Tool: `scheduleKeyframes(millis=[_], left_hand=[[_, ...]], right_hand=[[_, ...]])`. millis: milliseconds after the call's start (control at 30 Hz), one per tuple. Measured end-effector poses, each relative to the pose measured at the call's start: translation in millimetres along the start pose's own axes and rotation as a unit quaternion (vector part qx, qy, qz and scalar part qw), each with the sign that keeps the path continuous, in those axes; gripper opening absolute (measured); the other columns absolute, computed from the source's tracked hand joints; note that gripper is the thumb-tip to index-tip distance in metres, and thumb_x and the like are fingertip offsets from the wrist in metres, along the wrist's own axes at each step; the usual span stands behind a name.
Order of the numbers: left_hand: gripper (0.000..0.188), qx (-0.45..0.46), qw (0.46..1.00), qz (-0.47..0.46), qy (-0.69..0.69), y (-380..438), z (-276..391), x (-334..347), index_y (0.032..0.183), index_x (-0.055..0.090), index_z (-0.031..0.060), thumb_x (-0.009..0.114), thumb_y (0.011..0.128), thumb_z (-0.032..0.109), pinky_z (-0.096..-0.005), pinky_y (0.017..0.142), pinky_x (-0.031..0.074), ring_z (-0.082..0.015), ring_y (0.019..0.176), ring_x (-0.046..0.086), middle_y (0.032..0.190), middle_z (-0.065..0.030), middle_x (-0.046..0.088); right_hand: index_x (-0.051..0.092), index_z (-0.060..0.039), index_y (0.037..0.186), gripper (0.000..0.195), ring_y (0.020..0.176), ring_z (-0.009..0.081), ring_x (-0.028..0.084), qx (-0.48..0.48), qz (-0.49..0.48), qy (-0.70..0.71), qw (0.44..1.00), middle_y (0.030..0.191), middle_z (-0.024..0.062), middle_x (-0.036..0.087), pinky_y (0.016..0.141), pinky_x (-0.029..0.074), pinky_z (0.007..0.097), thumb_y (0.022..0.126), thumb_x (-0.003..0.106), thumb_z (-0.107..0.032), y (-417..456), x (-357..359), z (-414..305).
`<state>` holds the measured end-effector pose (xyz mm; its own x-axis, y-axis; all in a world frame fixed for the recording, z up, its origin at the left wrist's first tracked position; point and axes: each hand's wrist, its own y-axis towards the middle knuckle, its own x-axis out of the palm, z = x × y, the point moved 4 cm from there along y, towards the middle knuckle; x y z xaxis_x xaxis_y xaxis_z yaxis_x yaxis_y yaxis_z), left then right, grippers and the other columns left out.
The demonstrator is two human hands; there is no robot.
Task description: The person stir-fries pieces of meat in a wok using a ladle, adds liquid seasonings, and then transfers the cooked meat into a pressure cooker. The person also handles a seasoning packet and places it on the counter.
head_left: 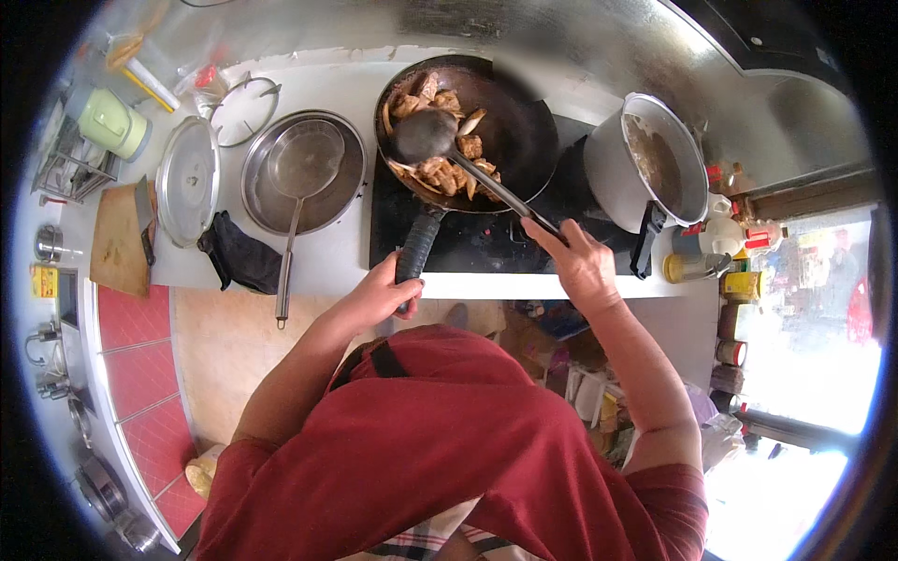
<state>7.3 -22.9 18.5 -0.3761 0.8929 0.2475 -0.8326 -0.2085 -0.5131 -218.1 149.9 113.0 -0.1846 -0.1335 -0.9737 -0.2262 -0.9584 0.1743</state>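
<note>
A dark wok (519, 147) rests over the black cooktop (463, 245), with browned meat pieces (442, 175) and pale slices gathered in its left half. My left hand (389, 291) grips the wok's wrapped black handle (419, 245). In my right hand (579, 263) is the handle of a metal ladle (424, 135). The ladle's bowl lies over the meat, back side up, and hides some of the pieces beneath it.
Right of the wok stands a deep pressure-cooker pot (610, 168) holding brownish liquid. On the left, a skimmer (306, 154) lies across a metal basin (256, 196), its handle jutting past the counter edge. Beyond are a pot lid (189, 182), black cloth (242, 256), and a knife (145, 217) on a cutting board (116, 238).
</note>
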Motion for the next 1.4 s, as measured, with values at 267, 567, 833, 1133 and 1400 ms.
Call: scheduleKeyframes(millis=[267, 567, 833, 1133, 1400], left_hand=[[0.038, 0.002, 1.0, 0.001, -0.014, 2, -5, -1, 0.127, 0.037, 0.0031, 0.058, 0.096, 0.011, -0.0305, 0.06, 0.053, -0.0132, 0.064, 0.059, 0.085, -0.0045, 0.057], [0.033, -0.011, 1.0, 0.005, 0.008, 2, -4, -4, 0.123, 0.039, 0.0047, 0.058, 0.096, 0.012, -0.0307, 0.06, 0.053, -0.0133, 0.064, 0.059, 0.083, -0.0043, 0.057], [0.028, 0.0, 1.0, 0.001, -0.022, -1, -5, -2, 0.117, 0.04, 0.0043, 0.058, 0.096, 0.012, -0.0311, 0.059, 0.052, -0.0136, 0.065, 0.059, 0.083, -0.0044, 0.056], [0.027, 0.006, 0.999, -0.03, -0.014, 5, -6, -4, 0.115, 0.039, 0.0038, 0.057, 0.096, 0.01, -0.0308, 0.057, 0.053, -0.0142, 0.064, 0.06, 0.084, -0.0054, 0.056], [0.039, 0.015, 0.995, -0.025, 0.096, 9, -6, -12, 0.117, 0.046, 0.0004, 0.061, 0.097, 0.03, -0.0334, 0.067, 0.054, -0.0171, 0.073, 0.064, 0.093, -0.0098, 0.062]], right_hand=[[0.063, -0.0303, 0.13, 0.054, 0.068, 0.0218, 0.06, 0.118, -0.047, 0.071, 0.989, 0.078, 0.0077, 0.049, 0.06, 0.055, 0.0359, 0.084, 0.064, -0.003, -32, -14, 46], [0.054, -0.0257, 0.14, 0.055, 0.086, 0.0348, 0.067, 0.18, 0.035, 0.376, 0.909, 0.098, 0.0173, 0.066, 0.079, 0.054, 0.0419, 0.089, 0.063, -0.009, 54, 52, 30], [0.057, -0.0304, 0.137, 0.058, 0.073, 0.0317, 0.063, 0.168, -0.049, 0.216, 0.961, 0.086, 0.0108, 0.059, 0.067, 0.053, 0.0429, 0.086, 0.062, -0.003, -20, -24, 39], [0.034, -0.0178, 0.153, 0.056, 0.048, 0.0111, 0.053, 0.399, -0.194, 0.499, 0.744, 0.073, 0.0059, 0.058, 0.044, 0.049, 0.029, 0.1, 0.048, -0.007, -34, 7, 1], [0.032, -0.0156, 0.154, 0.057, 0.044, 0.0092, 0.048, 0.375, -0.196, 0.577, 0.698, 0.066, 0.0027, 0.051, 0.038, 0.039, 0.0248, 0.1, 0.046, -0.005, -28, 11, -14]])
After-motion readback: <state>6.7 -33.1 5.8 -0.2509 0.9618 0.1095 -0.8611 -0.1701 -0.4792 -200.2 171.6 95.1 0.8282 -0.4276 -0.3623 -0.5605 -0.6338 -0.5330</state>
